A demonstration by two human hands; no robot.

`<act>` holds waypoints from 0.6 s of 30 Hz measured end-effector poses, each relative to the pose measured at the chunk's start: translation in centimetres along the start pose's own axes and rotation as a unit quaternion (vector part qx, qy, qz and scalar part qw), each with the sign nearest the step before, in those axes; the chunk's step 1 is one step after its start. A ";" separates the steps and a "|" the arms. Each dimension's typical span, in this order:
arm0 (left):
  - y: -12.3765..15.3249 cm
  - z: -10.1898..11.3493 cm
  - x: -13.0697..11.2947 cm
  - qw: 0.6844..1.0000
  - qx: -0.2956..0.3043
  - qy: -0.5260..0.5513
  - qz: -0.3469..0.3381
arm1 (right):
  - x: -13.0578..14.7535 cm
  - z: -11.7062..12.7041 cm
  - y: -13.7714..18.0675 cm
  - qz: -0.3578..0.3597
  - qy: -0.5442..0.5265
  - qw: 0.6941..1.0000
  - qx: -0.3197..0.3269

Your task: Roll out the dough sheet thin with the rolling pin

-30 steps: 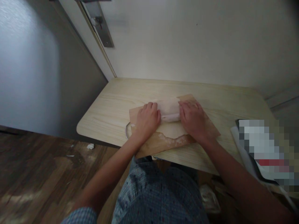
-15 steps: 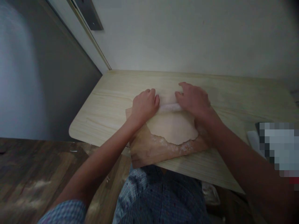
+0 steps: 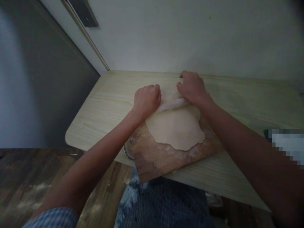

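A flat sheet of pale dough (image 3: 175, 128) lies on a floured wooden board (image 3: 152, 155) at the near edge of a light wooden table (image 3: 111, 104). A thin pale rolling pin (image 3: 171, 104) rests across the dough's far edge. My left hand (image 3: 146, 100) presses on the pin's left end with its fingers curled down. My right hand (image 3: 192, 88) presses on the pin's right end, fingers bent over it. Most of the pin is hidden under both hands.
A metal loop (image 3: 126, 152) sticks out from the board's left side. A blurred-out object (image 3: 288, 147) lies at the table's right edge. A white wall stands behind the table, a dark door (image 3: 42, 79) to the left, and wood flooring (image 3: 35, 177) below.
Both hands have pushed the rolling pin away from me, from the dough's middle to its far edge. More of the flattened dough now shows in front of the hands.
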State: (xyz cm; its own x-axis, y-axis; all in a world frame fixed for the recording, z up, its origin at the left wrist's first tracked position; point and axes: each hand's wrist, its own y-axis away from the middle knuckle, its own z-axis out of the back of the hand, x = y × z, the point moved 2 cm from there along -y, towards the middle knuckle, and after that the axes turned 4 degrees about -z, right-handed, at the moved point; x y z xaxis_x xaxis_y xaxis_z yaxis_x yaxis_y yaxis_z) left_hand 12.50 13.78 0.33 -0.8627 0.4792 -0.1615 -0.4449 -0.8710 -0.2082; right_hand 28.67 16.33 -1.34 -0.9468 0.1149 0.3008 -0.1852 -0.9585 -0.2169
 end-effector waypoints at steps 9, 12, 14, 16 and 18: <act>-0.2 -0.5 0.7 0.999 0.027 -0.009 0.020 | 0.1 -0.1 0.3 -0.010 0.028 0.999 0.042; 0.3 -0.7 0.4 0.999 0.049 0.017 -0.010 | 0.1 0.6 1.7 -0.018 0.054 0.997 0.061; 0.9 -0.8 0.0 0.997 0.063 0.033 -0.021 | -0.1 0.9 2.7 -0.013 0.063 0.996 0.063; 1.5 -0.8 -0.5 0.996 0.079 0.040 -0.012 | -0.2 1.2 3.6 -0.006 0.071 0.995 0.064; 2.2 -0.6 -0.9 0.996 0.085 0.040 0.000 | -0.4 1.5 4.4 -0.005 0.073 0.995 0.061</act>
State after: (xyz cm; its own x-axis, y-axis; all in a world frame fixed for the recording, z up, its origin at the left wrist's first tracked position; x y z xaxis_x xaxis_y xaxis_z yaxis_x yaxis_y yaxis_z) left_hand 12.50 11.50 -0.59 -0.8438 0.4804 -0.2393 -0.4851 -0.8734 -0.0430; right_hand 28.58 11.66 -1.05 -0.9749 0.1529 0.1621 -0.1700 -0.9806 -0.0974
